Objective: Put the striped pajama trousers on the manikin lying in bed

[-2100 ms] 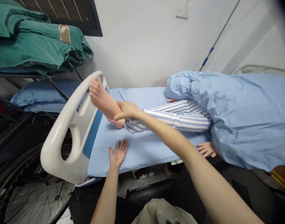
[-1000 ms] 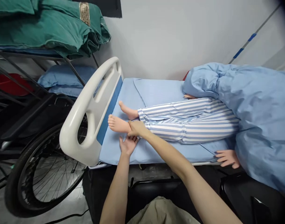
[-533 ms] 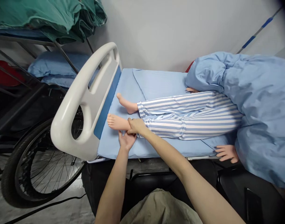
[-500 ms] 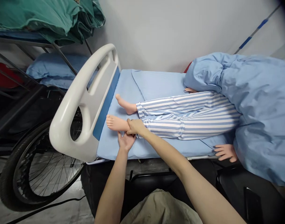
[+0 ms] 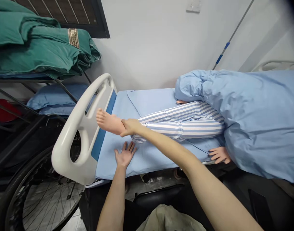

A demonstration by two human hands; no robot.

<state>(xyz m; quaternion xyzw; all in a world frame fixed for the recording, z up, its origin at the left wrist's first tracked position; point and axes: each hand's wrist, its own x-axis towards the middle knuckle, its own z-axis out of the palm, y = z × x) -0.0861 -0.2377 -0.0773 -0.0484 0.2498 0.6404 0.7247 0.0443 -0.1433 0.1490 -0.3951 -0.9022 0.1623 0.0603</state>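
Note:
A manikin in blue-and-white striped trousers [image 5: 158, 130] lies on a bed with a light blue sheet [image 5: 147, 160]. My right hand [image 5: 131, 127] is wrapped round the ankle of its near leg, holding it raised off the sheet. The bare near foot [image 5: 109, 122] points toward the footboard, in front of it in this view. The other foot is hidden behind the raised leg. My left hand [image 5: 125, 156] rests palm up on or just over the sheet below the raised leg, fingers spread, holding nothing.
A white and blue footboard [image 5: 62, 141] closes the left end of the bed. A wheelchair wheel [image 5: 50, 192] stands beside it. The blue quilt [image 5: 257, 118] covers the manikin's upper part; a manikin hand [image 5: 220, 155] sticks out at the near edge. Green cloths [image 5: 48, 51] lie on a rack.
My right hand has lifted the near leg off the sheet. My left hand has come away from the ankle and lies lower, fingers spread. The camera view has tilted upward.

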